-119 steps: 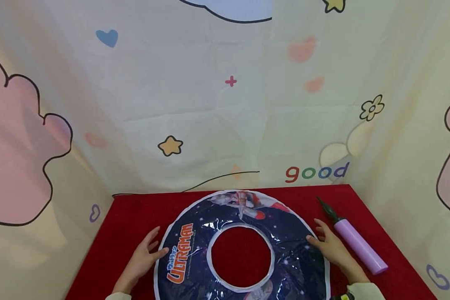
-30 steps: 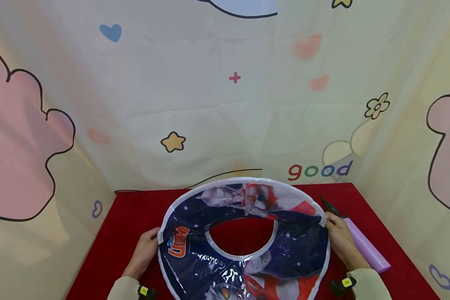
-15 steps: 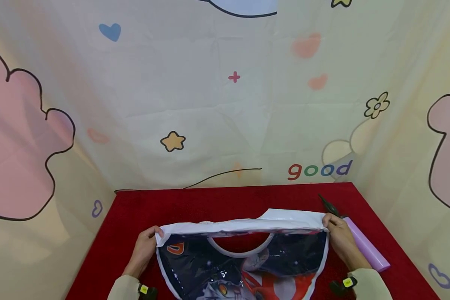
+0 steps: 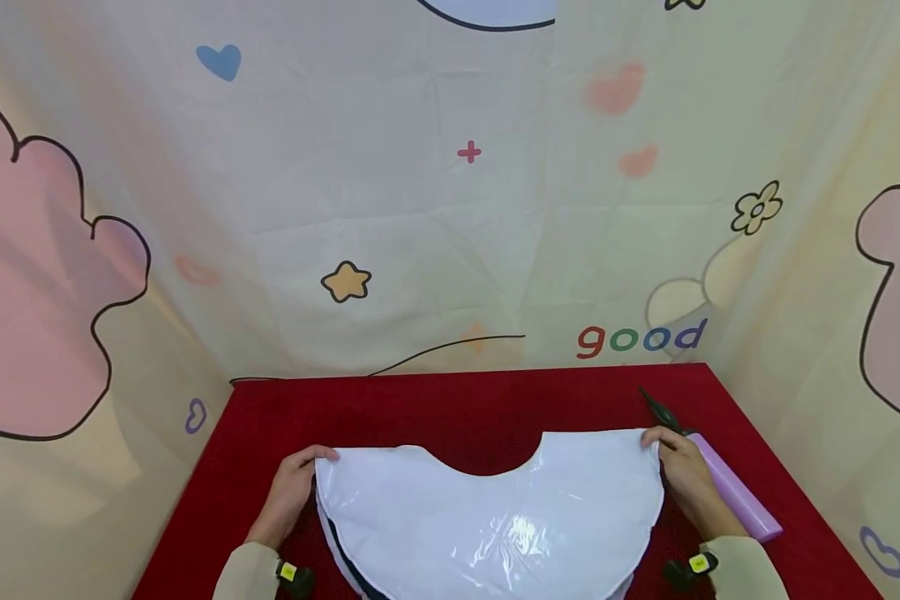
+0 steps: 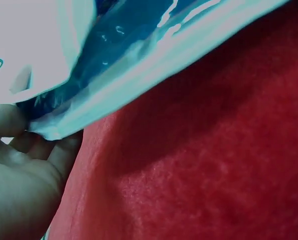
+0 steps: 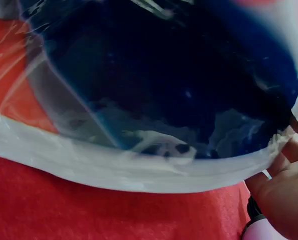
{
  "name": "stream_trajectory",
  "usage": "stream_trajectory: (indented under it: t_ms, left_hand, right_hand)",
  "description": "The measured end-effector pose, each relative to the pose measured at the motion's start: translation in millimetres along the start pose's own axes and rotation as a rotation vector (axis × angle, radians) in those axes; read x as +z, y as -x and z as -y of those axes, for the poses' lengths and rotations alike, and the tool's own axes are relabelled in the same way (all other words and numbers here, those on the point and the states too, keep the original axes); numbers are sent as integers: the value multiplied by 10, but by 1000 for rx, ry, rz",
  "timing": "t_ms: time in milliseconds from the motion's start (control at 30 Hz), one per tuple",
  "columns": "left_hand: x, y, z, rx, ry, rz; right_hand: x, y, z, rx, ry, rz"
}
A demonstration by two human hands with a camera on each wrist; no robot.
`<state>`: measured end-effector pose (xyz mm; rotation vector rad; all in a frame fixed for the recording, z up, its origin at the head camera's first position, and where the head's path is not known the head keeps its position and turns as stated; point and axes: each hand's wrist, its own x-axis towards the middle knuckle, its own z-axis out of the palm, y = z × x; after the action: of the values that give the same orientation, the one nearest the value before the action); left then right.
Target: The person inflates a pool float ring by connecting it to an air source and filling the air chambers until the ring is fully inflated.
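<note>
A flat, deflated swim ring [image 4: 435, 525] is folded in half on the table, its plain white underside up and the half hole facing away. My left hand [image 4: 291, 487] pinches its left fold corner between thumb and fingers. At the right fold corner, my right hand [image 4: 687, 477] pinches the edge the same way. Between the layers, the dark blue printed face [image 5: 133, 40] shows in the left wrist view. The right wrist view shows that print above the ring's white rim [image 6: 154, 180], with a pale, clear valve-like piece [image 6: 164, 149] near it.
A hand pump [image 4: 733, 487] with a purple barrel and black nozzle lies right of my right hand. Red cloth covers the table [image 4: 435, 408]. A patterned pale curtain [image 4: 390, 183] hangs behind and along both sides.
From resting open beside the flat ring, both hands have taken its side edges. The far half has come over towards me, covering the printed face with white.
</note>
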<state>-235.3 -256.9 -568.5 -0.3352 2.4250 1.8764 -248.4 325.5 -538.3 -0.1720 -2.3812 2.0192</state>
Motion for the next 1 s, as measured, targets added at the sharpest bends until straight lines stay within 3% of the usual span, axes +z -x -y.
stream_trajectory:
  t_ms: [200, 300, 400, 467, 567, 667, 800, 1000]
  left_hand:
    - [-11, 20, -11, -13, 113, 63]
    - [-12, 24, 8, -18, 83, 53]
    - [-14, 16, 49, -54, 23, 52]
    - [-22, 16, 69, -96, -18, 68]
    - [-27, 1, 74, -157, -62, 90]
    - [-9, -20, 53, -168, -122, 94]
    - [27, -33, 59, -161, -152, 94]
    - [8, -1, 61, -140, -87, 69]
  right_hand:
    - [-31, 34, 19, 10, 36, 88]
    - [-27, 55, 6, -17, -54, 125]
    - [-34, 64, 5, 31, -112, 147]
    - [-38, 72, 10, 111, -51, 149]
    - [-45, 83, 7, 226, 144, 154]
    - [-45, 101, -28, 296, 277, 169]
    - [-54, 118, -82, 301, 291, 161]
    - [-60, 106, -60, 230, 255, 118]
